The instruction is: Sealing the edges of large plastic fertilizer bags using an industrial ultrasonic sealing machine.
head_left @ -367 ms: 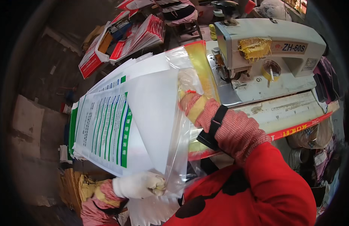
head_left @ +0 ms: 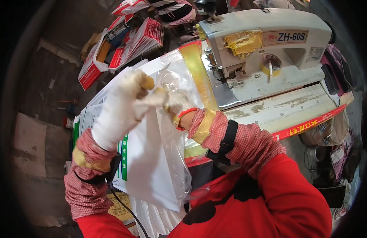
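White bags with green and blue print (head_left: 149, 174) lie in a stack, clear plastic liner film (head_left: 173, 154) showing along their right side. My right hand (head_left: 178, 102), in a pale glove, is closed on the film near the bags' mouth, its fingertips partly hidden by plastic. Above the stack, my left hand (head_left: 126, 101) in a white glove is slightly blurred. Its yellow-tipped fingers are bent but apart, close to my right fingers, and I see nothing in them. A white sewing machine (head_left: 270, 43) stands just right of the bags.
Yellow tape (head_left: 270, 64) sits on the machine's bed, a white stick across it. A ruler-marked board (head_left: 286, 115) with a red front edge runs to the right. Stacked red-and-white bags (head_left: 139, 45) lie at the far left. A black cable (head_left: 132, 214) hangs from my left wrist.
My left hand has risen from the bags' near corner to beside my right hand. The right hand has shifted slightly left, and the view has turned a little.
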Demonstrator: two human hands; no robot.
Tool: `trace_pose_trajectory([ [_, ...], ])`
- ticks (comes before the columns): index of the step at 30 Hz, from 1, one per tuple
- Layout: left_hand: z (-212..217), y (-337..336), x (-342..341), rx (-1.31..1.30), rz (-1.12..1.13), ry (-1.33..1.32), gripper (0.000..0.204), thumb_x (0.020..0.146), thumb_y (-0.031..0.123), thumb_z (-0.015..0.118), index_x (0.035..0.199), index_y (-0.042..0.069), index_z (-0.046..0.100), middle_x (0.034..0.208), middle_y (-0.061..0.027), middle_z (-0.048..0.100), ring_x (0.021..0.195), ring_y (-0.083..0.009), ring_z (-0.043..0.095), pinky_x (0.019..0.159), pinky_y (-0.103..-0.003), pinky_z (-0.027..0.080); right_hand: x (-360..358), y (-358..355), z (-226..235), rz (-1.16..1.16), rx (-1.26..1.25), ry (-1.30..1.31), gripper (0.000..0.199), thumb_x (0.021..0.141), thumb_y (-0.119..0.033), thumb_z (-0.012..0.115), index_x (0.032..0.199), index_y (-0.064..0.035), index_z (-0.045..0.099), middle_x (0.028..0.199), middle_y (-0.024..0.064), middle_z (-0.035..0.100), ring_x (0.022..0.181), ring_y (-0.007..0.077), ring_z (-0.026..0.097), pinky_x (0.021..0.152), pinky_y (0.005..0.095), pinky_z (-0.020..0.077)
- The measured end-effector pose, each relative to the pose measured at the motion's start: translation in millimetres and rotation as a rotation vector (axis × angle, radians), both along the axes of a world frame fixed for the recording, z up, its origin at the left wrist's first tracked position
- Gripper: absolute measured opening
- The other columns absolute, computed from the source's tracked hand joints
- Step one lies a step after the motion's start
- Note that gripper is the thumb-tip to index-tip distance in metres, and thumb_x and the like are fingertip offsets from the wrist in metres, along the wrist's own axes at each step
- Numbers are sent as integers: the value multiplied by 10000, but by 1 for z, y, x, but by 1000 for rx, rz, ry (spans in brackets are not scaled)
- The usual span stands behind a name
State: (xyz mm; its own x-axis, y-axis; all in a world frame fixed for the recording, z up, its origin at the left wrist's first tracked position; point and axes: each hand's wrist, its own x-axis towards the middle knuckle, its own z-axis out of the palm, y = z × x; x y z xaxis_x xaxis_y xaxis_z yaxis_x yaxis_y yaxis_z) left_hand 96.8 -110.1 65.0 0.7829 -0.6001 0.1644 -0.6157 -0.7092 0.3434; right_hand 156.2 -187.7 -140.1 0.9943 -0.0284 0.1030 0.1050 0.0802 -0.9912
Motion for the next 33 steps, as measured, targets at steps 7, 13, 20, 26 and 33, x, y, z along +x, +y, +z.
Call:
trace_pose_trajectory([
  [7,-80,13,-24,239,-75,-482,491,661,180,811,1041,11,551,888,-140,583,777,-319,589,712,-358,489,-23,-12,28,-70,29,174,376,814,-370,624,1018,-54,629,739,79,594,652,173,510,590,343,441],
  [13,-79,21,2,181,44,-388,201,768,153,675,934,61,607,859,-128,601,809,-312,613,696,-375,488,-46,-19,24,105,268,222,336,855,-279,637,1134,-95,596,934,67,635,775,202,605,653,351,499],
  [20,-64,39,-2,108,71,-366,121,812,158,640,864,49,650,813,-122,611,793,-310,611,692,-375,487,-60,-35,17,464,1365,244,369,878,-238,651,1215,-136,544,1129,75,596,1031,231,589,858,419,484],
  [26,-62,22,-14,278,-6,-656,89,808,180,635,768,100,635,730,-88,608,697,-266,619,611,-366,498,-61,-15,34,178,1021,344,277,893,-221,617,1147,-112,596,971,41,661,862,209,624,768,400,492],
  [33,-26,46,-11,315,151,-771,36,773,38,594,785,56,624,765,-104,618,709,-290,613,617,-370,482,-60,-41,26,27,1144,385,155,894,-147,608,1037,-89,591,1007,54,621,898,234,585,819,438,486],
])
